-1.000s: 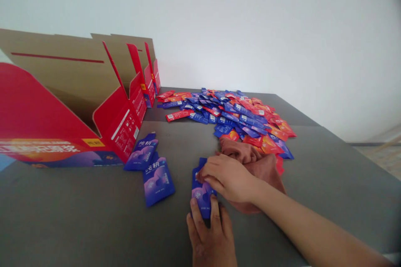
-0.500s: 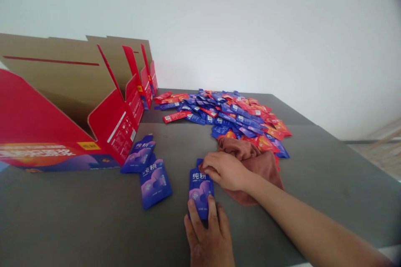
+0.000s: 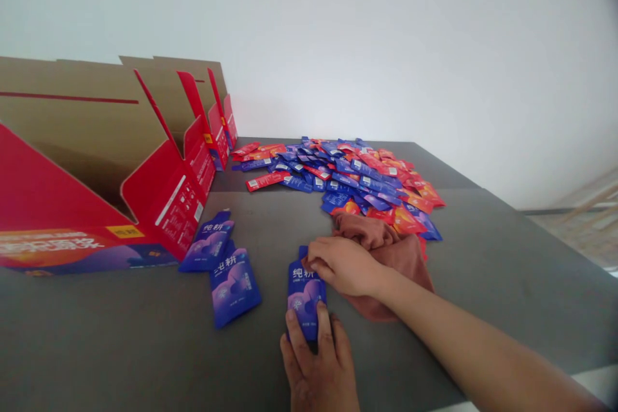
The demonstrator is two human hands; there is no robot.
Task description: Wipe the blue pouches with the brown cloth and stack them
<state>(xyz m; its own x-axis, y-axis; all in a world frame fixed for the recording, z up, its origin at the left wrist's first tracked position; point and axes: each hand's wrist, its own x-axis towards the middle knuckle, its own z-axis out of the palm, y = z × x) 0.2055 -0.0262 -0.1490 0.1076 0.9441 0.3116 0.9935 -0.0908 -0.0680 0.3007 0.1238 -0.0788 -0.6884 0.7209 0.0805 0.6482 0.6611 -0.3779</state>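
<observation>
A blue pouch [image 3: 304, 301] with purple round shapes and white lettering lies flat on the grey table, its top end pointing away from me. My left hand [image 3: 321, 360] rests on its lower end, fingers spread and pressed lightly against the front. At the upper right of the pouch, my right hand [image 3: 345, 265] is closed on a brown cloth [image 3: 408, 257], a bunched bit of which touches the pouch near the lettering. The rest of the cloth spreads under and beyond my right wrist. Two more blue pouches, a front one [image 3: 234, 286] and a rear one [image 3: 206, 243], overlap on the left.
Open red cardboard boxes [image 3: 167, 206] stand in a row along the left, flaps up. A heap of blue and red pouches [image 3: 347, 174] covers the far middle of the grey table [image 3: 502, 283]. Behind it rises a white wall [image 3: 362, 45].
The view has shifted slightly, so the boxes, pouches and hands sit a little further left. Both hands keep nearly the same place on the pouch and cloth.
</observation>
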